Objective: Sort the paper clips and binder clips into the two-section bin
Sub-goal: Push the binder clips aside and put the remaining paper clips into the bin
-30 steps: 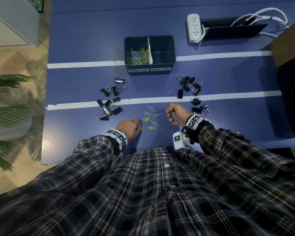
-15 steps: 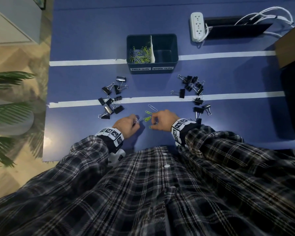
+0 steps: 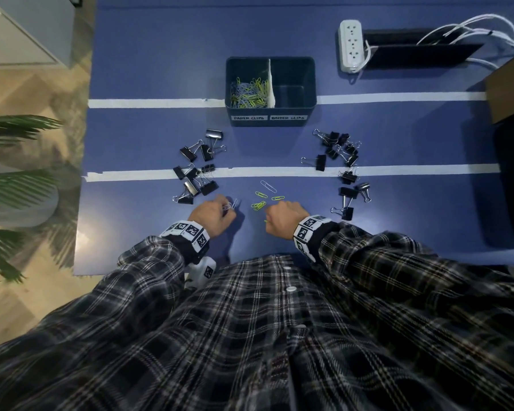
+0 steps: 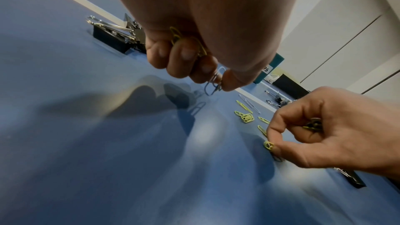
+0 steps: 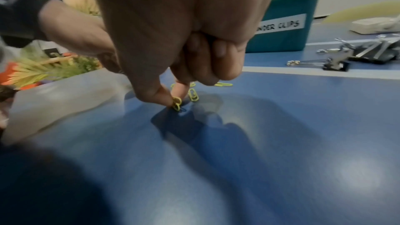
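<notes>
Both hands are low on the bench [image 3: 149, 69], mid pick-up. Left hand [image 3: 212, 216]: grip pinches a silver paper clip [image 4: 213, 81] btw thumb and fingertip, with green clips [image 4: 188, 44] already tucked under the curled fingers. Right hand [image 3: 282, 219]: thumb and forefinger pinch a green clip [image 5: 176, 103] right at the surface; a few more clips sit in the palm, seen in the left wrist view.

Bin [image 3: 309, 84] stands at the far side, well apart from the hands. Its left section, labelled PAPER CLIPS, holds a pile; the right one, BINDER CLIPS, looks empty. Loose clips [image 3: 260, 203] lie btw the two hands. Binder clips lie in a left group [image 3: 196, 170] and a right group [image 3: 341, 161].

Risks, as I judge them:
- Hoarded clips slip out of either palm while the fingertips open for another. Cause: too many held in one hand.
- Thin wire lies flat on a smooth top; the pinch may skid, esp. on the tangled pair by the right hand.
- Clips hook together, so one may drag others off the bench edge, which is near.
- On the carry, a drop from too high could bounce clips over the divider into the wrong section.
- A sleeve may sweep the right group.
</notes>
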Demonstrator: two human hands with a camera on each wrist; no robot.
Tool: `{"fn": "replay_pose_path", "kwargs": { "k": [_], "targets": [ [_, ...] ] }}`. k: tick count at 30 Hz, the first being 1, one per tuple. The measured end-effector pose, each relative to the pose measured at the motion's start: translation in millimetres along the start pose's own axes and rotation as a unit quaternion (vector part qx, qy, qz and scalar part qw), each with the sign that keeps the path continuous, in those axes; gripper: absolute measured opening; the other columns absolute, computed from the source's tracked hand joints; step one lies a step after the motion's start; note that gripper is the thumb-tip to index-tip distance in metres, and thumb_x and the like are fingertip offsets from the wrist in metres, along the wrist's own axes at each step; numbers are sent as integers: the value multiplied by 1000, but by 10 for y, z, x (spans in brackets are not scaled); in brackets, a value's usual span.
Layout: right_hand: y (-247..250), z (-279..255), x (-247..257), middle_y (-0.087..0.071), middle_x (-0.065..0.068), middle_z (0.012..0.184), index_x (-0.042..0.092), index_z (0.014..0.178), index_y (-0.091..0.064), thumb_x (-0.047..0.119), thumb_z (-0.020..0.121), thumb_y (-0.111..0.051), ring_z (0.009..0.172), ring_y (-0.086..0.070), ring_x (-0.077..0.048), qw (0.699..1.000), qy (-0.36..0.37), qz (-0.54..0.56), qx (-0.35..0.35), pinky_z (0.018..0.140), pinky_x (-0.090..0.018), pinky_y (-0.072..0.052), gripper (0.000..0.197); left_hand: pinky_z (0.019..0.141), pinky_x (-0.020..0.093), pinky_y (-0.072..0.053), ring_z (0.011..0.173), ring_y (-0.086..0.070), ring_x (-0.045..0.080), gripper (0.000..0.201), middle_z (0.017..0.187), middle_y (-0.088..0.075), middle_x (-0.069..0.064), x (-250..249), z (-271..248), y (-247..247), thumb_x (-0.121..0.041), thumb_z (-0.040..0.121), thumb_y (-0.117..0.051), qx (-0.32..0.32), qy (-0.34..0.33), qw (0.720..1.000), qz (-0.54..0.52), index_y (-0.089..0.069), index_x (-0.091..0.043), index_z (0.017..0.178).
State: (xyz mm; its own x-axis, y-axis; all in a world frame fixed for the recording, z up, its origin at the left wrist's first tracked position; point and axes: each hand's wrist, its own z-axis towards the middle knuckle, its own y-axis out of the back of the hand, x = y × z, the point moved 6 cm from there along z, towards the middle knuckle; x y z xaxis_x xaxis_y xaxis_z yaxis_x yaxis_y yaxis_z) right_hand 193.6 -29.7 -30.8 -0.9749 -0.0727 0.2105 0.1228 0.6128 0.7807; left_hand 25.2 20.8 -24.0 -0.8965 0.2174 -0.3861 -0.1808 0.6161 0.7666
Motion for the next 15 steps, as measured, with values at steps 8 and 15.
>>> {"fn": "replay_pose_path", "kwargs": {
  "k": [8,15],
  "targets": [
    [556,146,-436,-52,3,59,18,65,-55,28,83,-56,50,-44,-12,861,-161,475,-85,49,-20,-35,20,71,33,-45,76,-57,27,15,79,-59,7,-104,215,324,-30,94,-48,-21,5,997,-74,-45,-16,91],
    [1537,503,-600,-47,-1,57,16,63,-45,13,75,-47,41,-34,-13,729,-169,658,-89,39,-16,-22,13,64,29,-40,73,-52,23,27,81,-56,7,-481,983,1315,-37,96,-46,-57,-3,998,-24,-54,-12,91]
  ]
}}
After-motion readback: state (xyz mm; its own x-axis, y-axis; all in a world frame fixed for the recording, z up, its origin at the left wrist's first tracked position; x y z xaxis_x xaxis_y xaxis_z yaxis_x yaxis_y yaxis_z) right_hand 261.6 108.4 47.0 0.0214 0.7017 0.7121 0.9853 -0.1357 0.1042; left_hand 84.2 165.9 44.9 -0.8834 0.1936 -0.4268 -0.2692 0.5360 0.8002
